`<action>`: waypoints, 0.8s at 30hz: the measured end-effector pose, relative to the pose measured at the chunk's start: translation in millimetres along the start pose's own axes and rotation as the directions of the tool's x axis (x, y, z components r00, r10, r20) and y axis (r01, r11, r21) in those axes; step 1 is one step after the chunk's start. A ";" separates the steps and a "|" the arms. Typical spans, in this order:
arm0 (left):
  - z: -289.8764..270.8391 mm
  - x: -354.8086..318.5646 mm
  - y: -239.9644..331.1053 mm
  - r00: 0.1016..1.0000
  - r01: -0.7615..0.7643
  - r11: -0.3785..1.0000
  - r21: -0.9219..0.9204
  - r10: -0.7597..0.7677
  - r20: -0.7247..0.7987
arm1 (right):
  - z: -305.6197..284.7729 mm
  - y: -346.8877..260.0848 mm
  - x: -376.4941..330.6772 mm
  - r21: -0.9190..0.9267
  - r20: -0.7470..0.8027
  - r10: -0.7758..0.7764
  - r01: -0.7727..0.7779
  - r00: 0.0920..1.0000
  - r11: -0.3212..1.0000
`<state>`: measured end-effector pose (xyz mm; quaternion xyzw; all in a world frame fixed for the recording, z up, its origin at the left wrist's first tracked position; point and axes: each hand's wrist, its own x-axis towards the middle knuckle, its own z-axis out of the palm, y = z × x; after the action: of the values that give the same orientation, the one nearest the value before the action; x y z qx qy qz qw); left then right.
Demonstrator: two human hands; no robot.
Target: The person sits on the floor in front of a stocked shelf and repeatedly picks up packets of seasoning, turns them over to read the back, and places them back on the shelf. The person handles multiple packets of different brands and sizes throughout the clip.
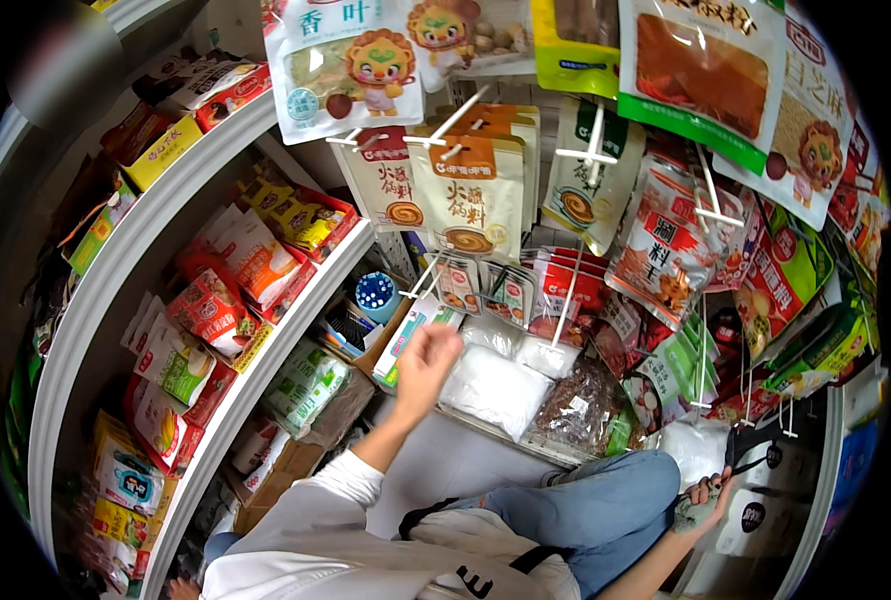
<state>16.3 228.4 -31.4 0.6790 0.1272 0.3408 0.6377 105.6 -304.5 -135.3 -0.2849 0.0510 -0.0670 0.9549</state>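
Observation:
My left hand (428, 365) is raised in front of the lower shelf, beside a long white-and-green box (405, 345) and a clear bag of white granules (495, 388). Its fingers look curled but are smeared by motion, so whether they touch anything cannot be told. Over by my bent knee, my right hand (707, 505) is closed around a crumpled grey cloth-like thing (687, 512). A dark strap-like piece (755, 462) shows close to its fingertips. Hotpot dip pouches (470, 205) hang on white hooks above my left hand.
Curved shelves (310, 290) with boxed seasoning packets rise on the left. Spice bags (700, 80) hang close overhead, and hook ends (717, 215) stick out. Low down are a blue round container (376, 291), a bag of dark dried goods (577, 405) and white wrapped rolls (755, 515).

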 end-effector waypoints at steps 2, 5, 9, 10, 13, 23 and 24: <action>5.9 41.2 44.6 0.952 -0.303 0.953 0.008 0.303 -0.049 | 8.8 3.2 -3.8 -0.030 -0.032 0.011 -0.012 0.999 0.999; 18.9 98.5 83.1 0.872 -0.433 0.856 0.283 0.477 -0.109 | 17.2 9.4 -2.5 -0.041 -0.125 0.032 -0.037 0.992 0.998; 29.8 149.8 99.6 0.911 -0.397 0.892 0.217 0.413 -0.028 | 22.2 21.2 -0.9 -0.014 -0.078 0.020 -0.021 0.997 1.000; 31.4 157.4 98.5 0.923 -0.370 0.900 0.232 0.384 -0.017 | 22.6 18.4 0.1 -0.017 -0.063 0.021 -0.022 0.998 1.000; 29.7 180.5 100.3 0.954 -0.299 0.938 0.175 0.292 0.063 | 17.9 18.6 0.4 -0.013 -0.014 0.038 -0.038 0.999 0.999; 37.2 239.0 85.8 0.922 -0.062 0.996 -0.060 0.081 0.380 | 24.2 18.3 -1.2 -0.022 -0.062 0.047 -0.048 0.997 0.999; 37.8 241.3 85.3 0.916 -0.009 0.995 -0.098 0.047 0.398 | 23.7 19.7 0.0 -0.024 -0.048 0.045 -0.047 0.998 0.999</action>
<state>195.0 332.3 124.0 0.7052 -0.0317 0.2098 0.6765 110.8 -275.4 -126.5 -0.2939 0.0811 -0.0511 0.9510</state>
